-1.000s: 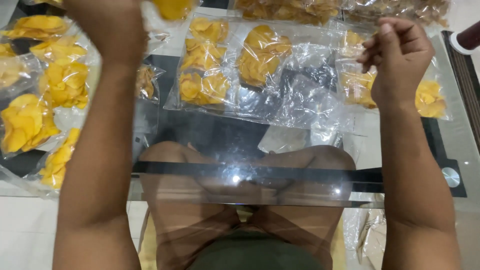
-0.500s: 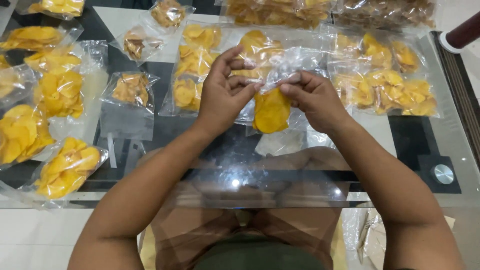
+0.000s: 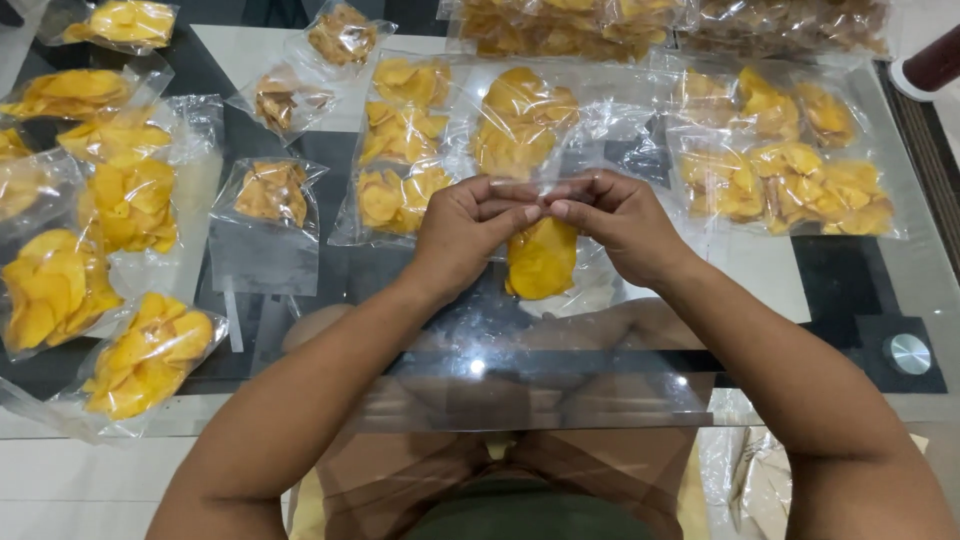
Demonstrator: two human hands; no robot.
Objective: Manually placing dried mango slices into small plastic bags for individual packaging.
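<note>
— My fingers (image 3: 528, 212) are pinched shut, thumb against forefinger on both sides, tips almost meeting at the centre of the frame. My left hand (image 3: 462, 232) and my right hand (image 3: 622, 222) each grip the top edge of a small clear bag of yellow chips (image 3: 541, 258).

— And the bag itself?

— It hangs below my fingertips, just under the middle of the frame, above the table. The plastic is thin and see-through; the chips inside are flat, rounded and deep yellow-orange, bunched in the lower part.

— What's around it?

— A glass table (image 3: 830, 270) with dark panels under it and a round metal fitting (image 3: 908, 353) at the lower right. More filled bags (image 3: 120, 195) lie down the left side, one near the lower left (image 3: 148, 352). A long strip of joined packets (image 3: 455, 150) lies just beyond my hands, another group (image 3: 785, 175) to the upper right, and darker, browner chips (image 3: 780, 22) along the top edge. Through the glass I can see my legs, and pale floor tiles (image 3: 60, 480) at the lower left.
</note>
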